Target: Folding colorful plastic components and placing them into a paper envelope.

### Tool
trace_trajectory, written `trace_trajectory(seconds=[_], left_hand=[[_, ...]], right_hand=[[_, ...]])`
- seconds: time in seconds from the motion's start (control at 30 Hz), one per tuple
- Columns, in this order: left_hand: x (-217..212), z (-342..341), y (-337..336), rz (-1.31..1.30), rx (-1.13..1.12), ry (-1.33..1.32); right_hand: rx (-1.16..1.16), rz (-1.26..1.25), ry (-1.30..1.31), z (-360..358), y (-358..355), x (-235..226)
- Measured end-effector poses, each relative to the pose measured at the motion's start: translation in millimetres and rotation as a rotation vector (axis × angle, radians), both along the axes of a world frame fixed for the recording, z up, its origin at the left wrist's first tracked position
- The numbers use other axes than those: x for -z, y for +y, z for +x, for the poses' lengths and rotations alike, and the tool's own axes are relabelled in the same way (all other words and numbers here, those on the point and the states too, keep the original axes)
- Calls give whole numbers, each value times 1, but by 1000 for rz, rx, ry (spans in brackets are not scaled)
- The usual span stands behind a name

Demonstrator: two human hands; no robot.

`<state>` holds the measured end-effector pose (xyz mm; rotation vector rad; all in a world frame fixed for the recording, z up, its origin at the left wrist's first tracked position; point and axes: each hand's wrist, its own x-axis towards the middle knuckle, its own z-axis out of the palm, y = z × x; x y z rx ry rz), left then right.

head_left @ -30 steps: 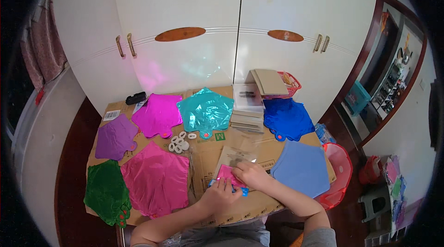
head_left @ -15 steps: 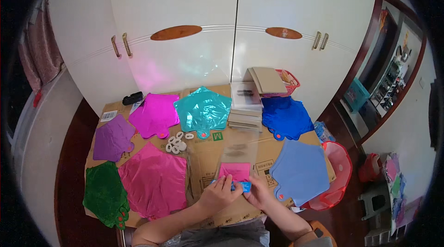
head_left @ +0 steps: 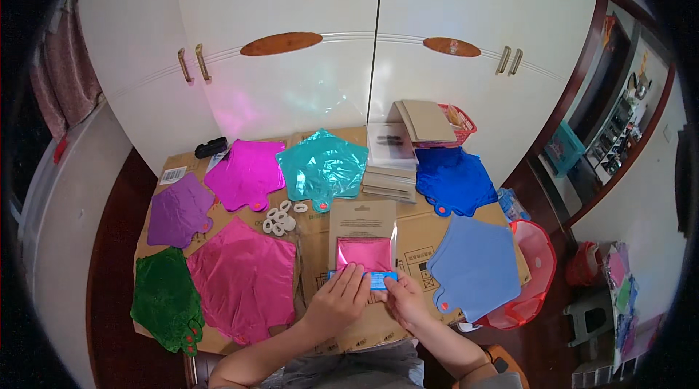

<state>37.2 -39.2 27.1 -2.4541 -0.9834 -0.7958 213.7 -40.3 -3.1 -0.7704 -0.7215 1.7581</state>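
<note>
A clear plastic packet point(head_left: 363, 223) lies before me with a brown card in its upper part. A folded shiny pink foil sheet point(head_left: 363, 250) sits below the card. A bright blue strip point(head_left: 383, 281) crosses the packet's lower end. My left hand point(head_left: 338, 299) rests flat, fingers stretched over the pink foil and the strip's left part. At the right end of the strip, my right hand point(head_left: 405, 299) pinches the packet with its thumb on top; the other fingers are mostly hidden.
Flat star-shaped foil balloons surround the packet: pink point(head_left: 244, 280), teal point(head_left: 323, 167), dark blue point(head_left: 455, 181), pale blue point(head_left: 475, 265) and green point(head_left: 166, 298). Several white rings point(head_left: 279, 220) lie left of it. Card stacks point(head_left: 389, 181) stand behind; a red basin point(head_left: 535, 265) is at the right.
The packet now shows its brown card, where a see-through sheet showed before. My left fingers have straightened and flattened over the foil. My right thumb now presses on the blue strip.
</note>
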Motion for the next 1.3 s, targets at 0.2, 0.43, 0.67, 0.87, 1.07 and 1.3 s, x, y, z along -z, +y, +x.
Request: trace_trajectory(seconds=[0.2,0.43,0.67,0.87,1.07,1.3], left_hand=[[-17,-18,-16,-401,-182,-700],[9,-30,-7,-1503,97,-1667],[14,-26,-10,-1344,92,-1628],[2,-21,-19,-1158,18,-1541],[3,-20,-22,-1115,46,-1531],[3,-19,-25,-1114,27,-1606]], right_hand=[[2,169,22,6,0,6],[-35,253,36,-2,-9,-9],[-126,367,65,9,2,17],[-39,301,-58,-2,-2,-21],[6,272,-58,-6,-3,-24],[-19,314,-290,-2,-3,-23]])
